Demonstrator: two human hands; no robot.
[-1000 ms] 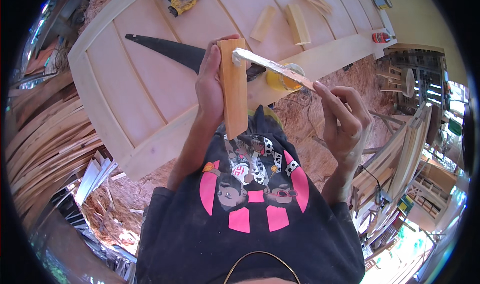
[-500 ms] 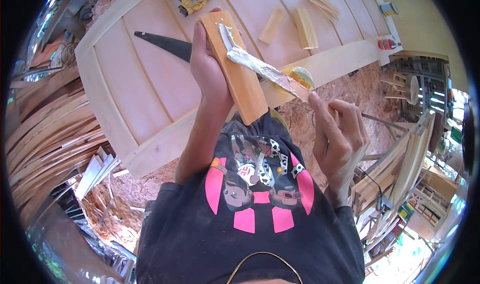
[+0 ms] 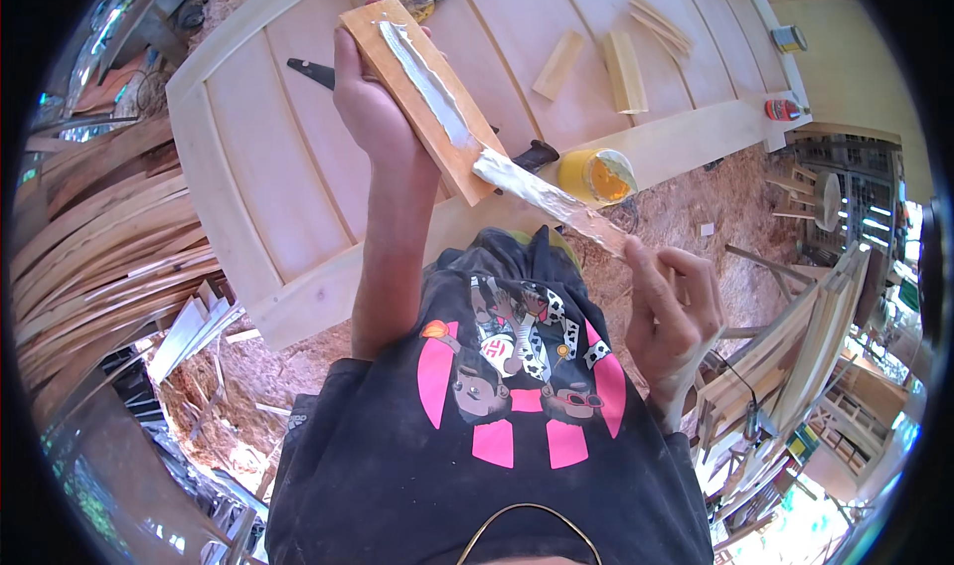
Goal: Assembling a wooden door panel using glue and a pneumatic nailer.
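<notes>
My left hand (image 3: 383, 118) is closed round a tan wooden block (image 3: 397, 53), tilted above the panelled door. Down the block's face runs a long smear of white paste (image 3: 429, 93). In my right hand (image 3: 676, 312) a thin flat wooden stick (image 3: 552, 202) is pinched at one end; its other end, coated thickly in white paste, touches the block's near end. Just beyond the stick, a yellow tub (image 3: 596, 175) with orange-yellow stuff inside stands at the door's near edge. A handsaw (image 3: 313, 71) lies partly hidden behind the left hand and block.
The pale wooden door (image 3: 288, 148) carries small wood offcuts (image 3: 624, 73), a yellow-and-black tool (image 3: 419, 8), a red bottle (image 3: 782, 110) and a small can (image 3: 789, 38). Stacked boards (image 3: 109, 237) fill the left; more planks (image 3: 795, 336) lean at right. Sawdust (image 3: 686, 202) covers the floor.
The stick has been drawn down the block toward its near end, lengthening the white smear. My left hand has tilted the block and shifted it left; more of the tub shows.
</notes>
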